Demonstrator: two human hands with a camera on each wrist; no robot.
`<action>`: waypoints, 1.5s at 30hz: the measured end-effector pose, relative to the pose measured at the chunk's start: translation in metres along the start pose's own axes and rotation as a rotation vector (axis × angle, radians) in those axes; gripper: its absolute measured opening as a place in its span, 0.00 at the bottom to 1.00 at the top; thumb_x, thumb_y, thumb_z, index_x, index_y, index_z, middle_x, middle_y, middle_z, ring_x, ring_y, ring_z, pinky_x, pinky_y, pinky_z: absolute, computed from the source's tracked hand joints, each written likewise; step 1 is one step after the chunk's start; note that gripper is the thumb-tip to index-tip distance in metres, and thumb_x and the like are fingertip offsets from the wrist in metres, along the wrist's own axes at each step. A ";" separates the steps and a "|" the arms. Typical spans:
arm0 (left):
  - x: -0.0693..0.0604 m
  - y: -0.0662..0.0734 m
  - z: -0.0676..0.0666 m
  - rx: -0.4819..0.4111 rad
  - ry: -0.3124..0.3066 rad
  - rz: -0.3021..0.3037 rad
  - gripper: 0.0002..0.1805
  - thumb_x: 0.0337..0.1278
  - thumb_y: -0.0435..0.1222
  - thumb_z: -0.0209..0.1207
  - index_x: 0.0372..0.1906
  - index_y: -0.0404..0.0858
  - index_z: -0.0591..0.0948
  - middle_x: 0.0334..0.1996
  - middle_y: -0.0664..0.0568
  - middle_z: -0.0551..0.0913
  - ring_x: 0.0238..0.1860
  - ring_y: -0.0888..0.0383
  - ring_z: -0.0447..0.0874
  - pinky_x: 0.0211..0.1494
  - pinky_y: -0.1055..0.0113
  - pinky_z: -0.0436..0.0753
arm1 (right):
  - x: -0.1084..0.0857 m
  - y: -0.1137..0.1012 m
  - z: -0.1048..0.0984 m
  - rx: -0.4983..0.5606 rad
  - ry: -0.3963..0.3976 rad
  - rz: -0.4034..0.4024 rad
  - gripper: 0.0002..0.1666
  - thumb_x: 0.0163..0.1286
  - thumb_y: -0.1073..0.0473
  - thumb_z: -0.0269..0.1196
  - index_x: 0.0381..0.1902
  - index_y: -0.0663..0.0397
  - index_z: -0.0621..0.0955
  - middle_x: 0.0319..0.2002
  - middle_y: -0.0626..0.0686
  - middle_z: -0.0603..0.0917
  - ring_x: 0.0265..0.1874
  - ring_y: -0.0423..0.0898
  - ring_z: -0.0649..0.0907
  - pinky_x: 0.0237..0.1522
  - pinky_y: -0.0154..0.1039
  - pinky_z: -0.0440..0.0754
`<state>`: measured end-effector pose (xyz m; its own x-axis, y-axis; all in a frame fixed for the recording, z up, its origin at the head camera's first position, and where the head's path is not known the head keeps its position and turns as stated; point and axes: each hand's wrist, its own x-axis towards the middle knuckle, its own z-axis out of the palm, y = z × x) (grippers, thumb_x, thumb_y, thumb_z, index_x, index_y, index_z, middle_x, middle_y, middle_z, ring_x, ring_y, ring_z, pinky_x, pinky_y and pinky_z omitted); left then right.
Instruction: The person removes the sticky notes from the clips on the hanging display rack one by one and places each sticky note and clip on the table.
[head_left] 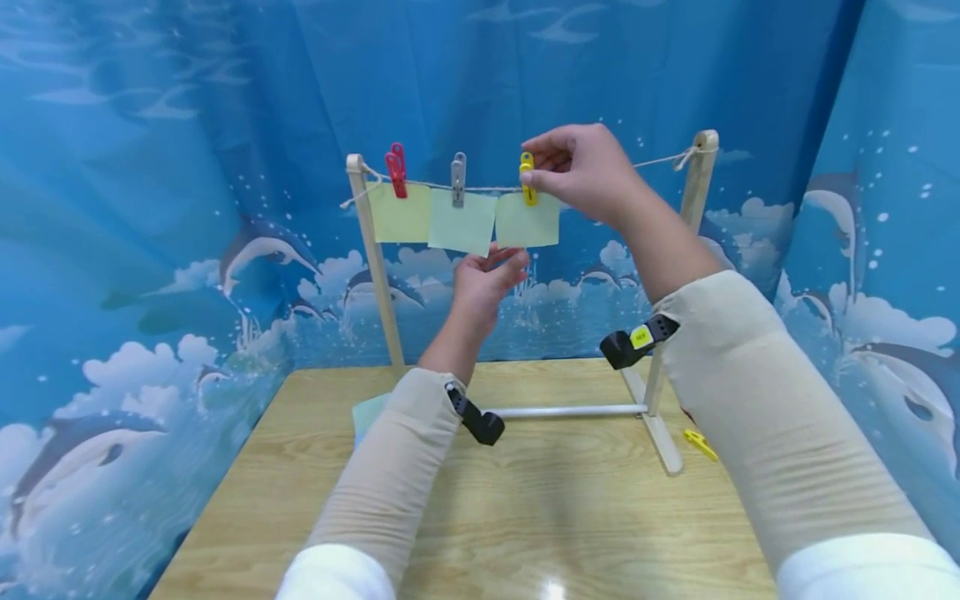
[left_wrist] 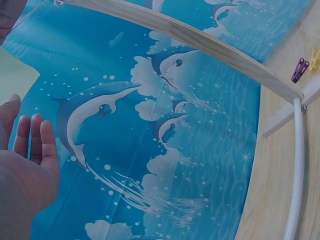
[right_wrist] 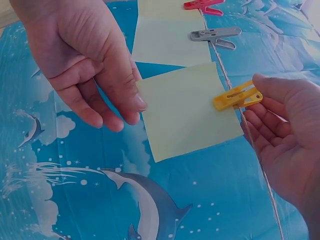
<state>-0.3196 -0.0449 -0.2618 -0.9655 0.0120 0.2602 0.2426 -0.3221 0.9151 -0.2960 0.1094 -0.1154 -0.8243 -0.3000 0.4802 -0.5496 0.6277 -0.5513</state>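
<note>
My right hand (head_left: 596, 171) pinches a yellow clothespin (right_wrist: 231, 99) by its handles. That clothespin straddles the string (head_left: 487, 189) and clips the top of a pale yellow-green paper square (right_wrist: 187, 117). Just below the square's lower edge is my left hand (head_left: 483, 287), palm up with relaxed fingers. Its thumb (right_wrist: 135, 100) meets the paper's edge in the right wrist view; I cannot tell whether they touch. To the left, a grey clothespin (head_left: 458, 182) holds a pale green square (head_left: 461, 225), and a red clothespin (head_left: 397, 175) holds a yellow square (head_left: 401, 217).
The string runs between two wooden posts (head_left: 697, 179), joined low down by a white rod (head_left: 562, 411). On the wooden table (head_left: 540, 508) lie a yellow clothespin (head_left: 701, 445), a purple clothespin (left_wrist: 300, 70) and more paper (head_left: 367, 412). A dolphin-print curtain (head_left: 300, 83) hangs behind.
</note>
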 end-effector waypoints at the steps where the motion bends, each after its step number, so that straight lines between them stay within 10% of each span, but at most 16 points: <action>1: 0.000 0.000 0.000 -0.007 -0.004 0.010 0.17 0.55 0.38 0.68 0.49 0.41 0.79 0.48 0.46 0.84 0.49 0.53 0.84 0.54 0.63 0.82 | 0.000 0.000 0.000 -0.004 0.002 0.000 0.25 0.72 0.53 0.61 0.63 0.57 0.76 0.49 0.53 0.80 0.47 0.44 0.78 0.52 0.35 0.80; 15: -0.002 -0.003 0.003 -0.124 -0.081 0.045 0.13 0.60 0.35 0.64 0.48 0.35 0.82 0.46 0.42 0.84 0.44 0.53 0.87 0.54 0.61 0.83 | -0.008 0.000 -0.005 -0.006 0.095 -0.012 0.17 0.69 0.53 0.63 0.49 0.59 0.84 0.43 0.53 0.83 0.41 0.44 0.79 0.43 0.34 0.80; 35: -0.011 -0.012 -0.001 -0.076 -0.096 -0.020 0.13 0.61 0.32 0.63 0.48 0.30 0.82 0.41 0.43 0.85 0.36 0.56 0.87 0.55 0.53 0.82 | -0.016 0.010 -0.011 0.168 0.396 -0.215 0.13 0.67 0.59 0.65 0.42 0.64 0.85 0.40 0.53 0.85 0.37 0.40 0.82 0.45 0.30 0.81; 45: -0.018 -0.008 -0.005 -0.080 -0.078 -0.023 0.11 0.60 0.32 0.64 0.46 0.31 0.84 0.39 0.42 0.86 0.37 0.51 0.88 0.49 0.57 0.85 | -0.033 0.020 -0.013 0.158 0.407 -0.211 0.13 0.66 0.58 0.66 0.41 0.64 0.85 0.39 0.53 0.86 0.37 0.38 0.83 0.45 0.29 0.81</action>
<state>-0.3042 -0.0476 -0.2751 -0.9595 0.0932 0.2660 0.2096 -0.3951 0.8944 -0.2786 0.1414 -0.1335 -0.5895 -0.0843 0.8034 -0.7393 0.4571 -0.4945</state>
